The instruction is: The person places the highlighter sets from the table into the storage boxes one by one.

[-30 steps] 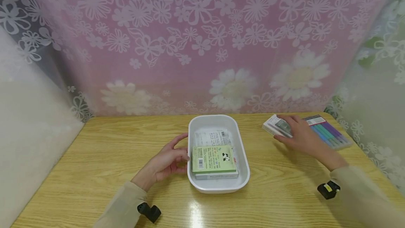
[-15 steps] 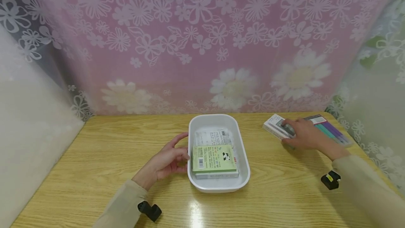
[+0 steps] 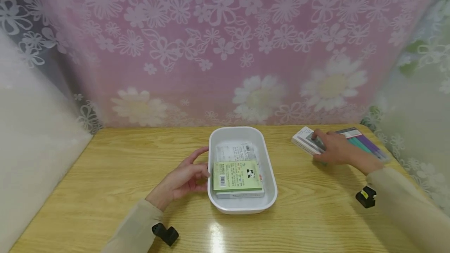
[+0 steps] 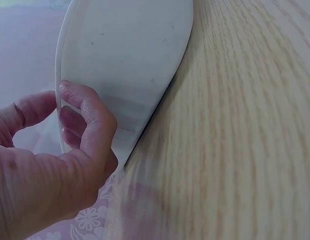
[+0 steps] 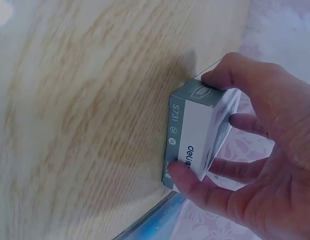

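My left hand point(image 3: 186, 180), fingers loosely bent, touches the left side of a white rounded tray point(image 3: 242, 208) holding a flat green panda-printed box point(image 3: 236, 177). Far right on the wood-grain tabletop point(image 3: 123, 175), my right hand point(image 3: 335, 149) pinches a white-and-grey box point(image 3: 304, 138).

Soft, muted light reaches me; white glare streaks my side of the table point(image 3: 299, 225), faint shadow lies beside my right grip point(image 3: 334, 149), and wrist views look hazy.

Homelike curtained nook, pink floral curtain point(image 3: 211, 54), wood-grain tabletop point(image 3: 147, 151)
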{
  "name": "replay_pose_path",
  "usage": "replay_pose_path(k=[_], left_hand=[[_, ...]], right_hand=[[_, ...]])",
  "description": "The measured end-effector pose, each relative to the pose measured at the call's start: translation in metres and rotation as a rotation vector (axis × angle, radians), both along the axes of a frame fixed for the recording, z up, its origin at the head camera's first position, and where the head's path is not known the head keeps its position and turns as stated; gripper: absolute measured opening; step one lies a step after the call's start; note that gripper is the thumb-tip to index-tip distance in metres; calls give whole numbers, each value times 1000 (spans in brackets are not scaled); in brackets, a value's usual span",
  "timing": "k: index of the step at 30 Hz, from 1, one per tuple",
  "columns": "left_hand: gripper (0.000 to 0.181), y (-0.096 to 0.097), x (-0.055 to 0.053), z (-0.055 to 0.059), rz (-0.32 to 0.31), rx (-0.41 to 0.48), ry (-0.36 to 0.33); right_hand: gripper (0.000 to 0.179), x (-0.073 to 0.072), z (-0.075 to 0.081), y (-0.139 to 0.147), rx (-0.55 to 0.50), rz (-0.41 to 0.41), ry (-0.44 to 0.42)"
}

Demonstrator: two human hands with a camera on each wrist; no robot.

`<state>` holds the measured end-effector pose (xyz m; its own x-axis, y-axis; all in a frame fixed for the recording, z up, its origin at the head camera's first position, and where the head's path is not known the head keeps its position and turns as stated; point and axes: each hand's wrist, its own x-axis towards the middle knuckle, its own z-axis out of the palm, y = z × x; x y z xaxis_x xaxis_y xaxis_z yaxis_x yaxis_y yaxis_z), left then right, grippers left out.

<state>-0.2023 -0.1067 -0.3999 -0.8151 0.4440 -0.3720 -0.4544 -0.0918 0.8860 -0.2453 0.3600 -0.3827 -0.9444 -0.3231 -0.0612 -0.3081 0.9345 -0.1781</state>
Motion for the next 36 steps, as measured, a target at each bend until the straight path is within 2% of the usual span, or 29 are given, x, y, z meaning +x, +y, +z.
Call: replay_pose_path(k=[6,13,25,36], left_hand=[[92,1,-3,3,-4,6,0],[92,1,-3,4,-10,11,3],[92,3,-2,1,-16,19,-8],[93,0,-2,-1,-15,17,-11]], right_hand=[[63,0,2,1,-12,10,24],[67,3,8,4,23,17,47],[66,16,33,0,64,64,98],[63,29,54,-24,87,73,181]])
